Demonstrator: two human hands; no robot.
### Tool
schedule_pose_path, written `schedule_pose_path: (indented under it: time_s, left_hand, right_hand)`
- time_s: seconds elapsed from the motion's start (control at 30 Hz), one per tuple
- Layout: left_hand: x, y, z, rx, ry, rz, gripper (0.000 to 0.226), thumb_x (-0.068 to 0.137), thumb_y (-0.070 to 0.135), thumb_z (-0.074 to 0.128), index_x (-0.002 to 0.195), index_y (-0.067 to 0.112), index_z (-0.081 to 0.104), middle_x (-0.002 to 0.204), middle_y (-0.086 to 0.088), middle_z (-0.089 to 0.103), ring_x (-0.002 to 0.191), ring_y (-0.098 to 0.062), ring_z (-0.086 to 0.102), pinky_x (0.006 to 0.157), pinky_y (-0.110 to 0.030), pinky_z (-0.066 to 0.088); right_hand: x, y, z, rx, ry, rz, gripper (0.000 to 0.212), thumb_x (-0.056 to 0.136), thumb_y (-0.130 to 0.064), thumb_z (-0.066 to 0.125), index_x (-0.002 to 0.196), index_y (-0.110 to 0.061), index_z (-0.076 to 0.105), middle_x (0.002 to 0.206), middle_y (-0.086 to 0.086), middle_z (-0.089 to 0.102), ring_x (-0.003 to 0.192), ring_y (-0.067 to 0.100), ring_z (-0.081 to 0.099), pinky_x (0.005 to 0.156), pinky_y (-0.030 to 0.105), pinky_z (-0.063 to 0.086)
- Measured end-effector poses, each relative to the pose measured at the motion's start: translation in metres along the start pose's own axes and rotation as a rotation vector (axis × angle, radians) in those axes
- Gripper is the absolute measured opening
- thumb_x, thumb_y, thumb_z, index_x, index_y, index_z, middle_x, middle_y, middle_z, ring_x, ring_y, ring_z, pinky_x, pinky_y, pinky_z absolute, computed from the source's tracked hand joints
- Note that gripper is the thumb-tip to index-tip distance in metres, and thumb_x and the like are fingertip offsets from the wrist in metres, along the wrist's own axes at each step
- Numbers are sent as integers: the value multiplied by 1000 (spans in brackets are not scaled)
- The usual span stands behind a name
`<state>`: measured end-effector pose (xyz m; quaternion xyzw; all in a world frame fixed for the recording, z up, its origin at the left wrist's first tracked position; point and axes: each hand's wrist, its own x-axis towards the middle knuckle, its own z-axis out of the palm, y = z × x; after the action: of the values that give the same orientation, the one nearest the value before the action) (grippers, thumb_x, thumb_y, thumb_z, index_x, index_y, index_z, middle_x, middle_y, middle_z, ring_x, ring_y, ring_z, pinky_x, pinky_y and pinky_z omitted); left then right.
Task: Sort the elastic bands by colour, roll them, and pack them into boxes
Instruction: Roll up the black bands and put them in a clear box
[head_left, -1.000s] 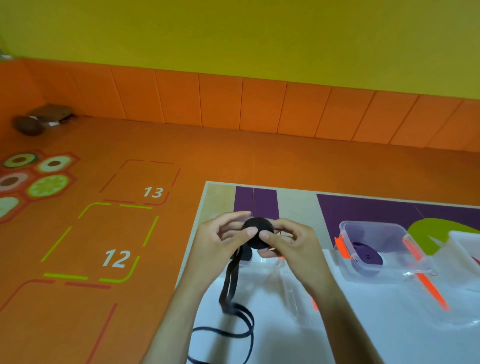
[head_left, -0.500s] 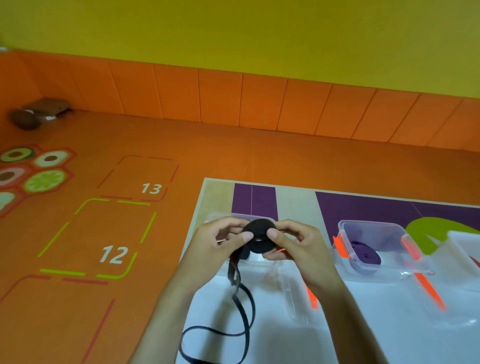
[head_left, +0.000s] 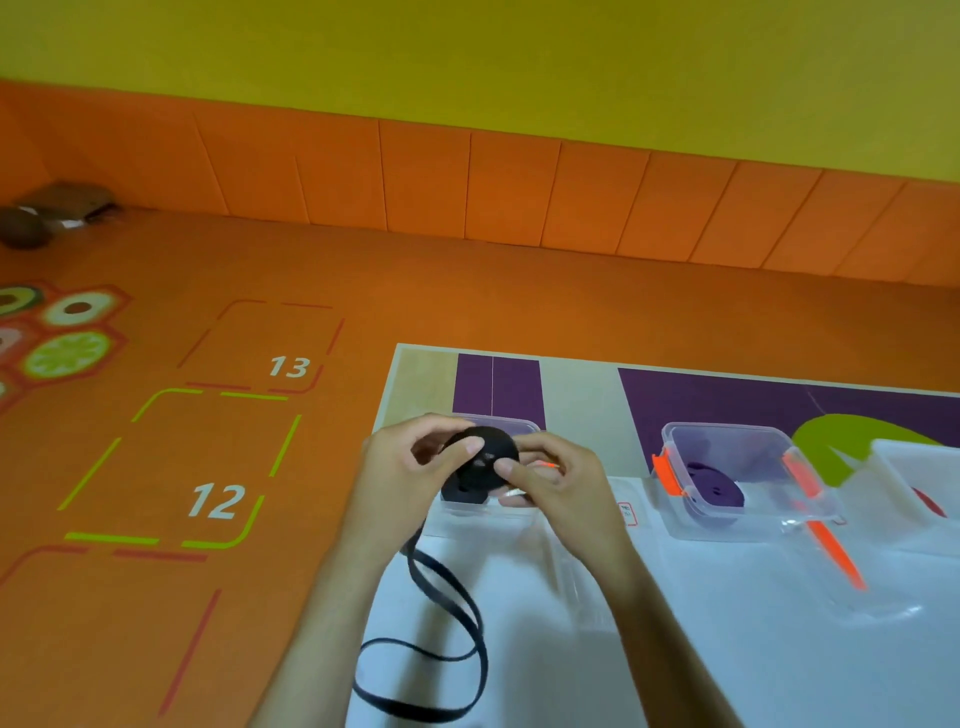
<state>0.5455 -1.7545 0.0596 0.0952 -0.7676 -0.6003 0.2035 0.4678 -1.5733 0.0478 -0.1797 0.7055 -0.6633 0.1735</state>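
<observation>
A black elastic band roll (head_left: 485, 462) is pinched between both hands above a clear plastic box (head_left: 511, 427) at the near left of the mat. My left hand (head_left: 402, 470) grips its left side with the thumb on the face; my right hand (head_left: 553, 480) presses its right side. The band's loose tail (head_left: 447, 623) hangs down and loops on the white mat. A second clear box (head_left: 727, 525) with orange clips holds a rolled purple band (head_left: 714, 486).
A third clear box (head_left: 919, 457) sits at the right edge with something red inside. A clear lid with an orange clip (head_left: 826, 551) lies in front of the purple box. The mat (head_left: 779, 649) rests on an orange floor printed with numbers 12 and 13.
Both hands have turned the black roll a little and shifted slightly right and down; the tail has been drawn in, and its loop on the mat has changed shape.
</observation>
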Motion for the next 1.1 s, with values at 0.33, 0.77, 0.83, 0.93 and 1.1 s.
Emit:
schedule_pose_path:
  time_s: [0.33, 0.77, 0.83, 0.93, 1.1]
  left_hand:
    - [-3, 15, -18, -307, -200, 24, 26, 91, 21, 79, 114, 34, 82, 117, 3, 81, 111, -14, 76, 90, -17, 57]
    - [-1, 33, -26, 144, -303, 209, 24, 104, 31, 66, 120, 49, 70, 115, 22, 76, 111, -4, 72, 89, -9, 49]
    - [0, 34, -27, 127, -256, 222, 27, 101, 31, 70, 119, 51, 72, 115, 22, 77, 110, -5, 72, 88, -11, 51]
    - [0, 36, -27, 1, -214, 181, 32, 97, 25, 75, 121, 47, 76, 118, 19, 78, 111, -7, 73, 85, -13, 54]
    - [3, 45, -21, -235, -101, 149, 32, 92, 9, 80, 110, 35, 82, 109, 8, 82, 105, -11, 77, 87, -15, 56]
  right_hand:
    - [-6, -6, 2, 243, 21, -113, 15, 95, -8, 77, 109, -5, 74, 101, 7, 79, 97, 31, 80, 84, 32, 65]
    - [-6, -39, -10, 54, -74, -84, 14, 94, -16, 77, 106, -22, 79, 94, 10, 78, 69, 35, 78, 64, 31, 64]
    - [-8, -46, -9, 53, -43, -112, 13, 94, -14, 75, 105, -19, 79, 90, 11, 79, 67, 33, 78, 62, 29, 64]
    - [-12, -54, -7, 93, 14, -145, 18, 92, -20, 75, 109, -15, 78, 94, 9, 79, 67, 34, 79, 61, 29, 64]
    - [-17, -66, 2, 193, 60, -175, 27, 92, -29, 75, 111, -11, 77, 97, 11, 81, 69, 38, 79, 63, 31, 65]
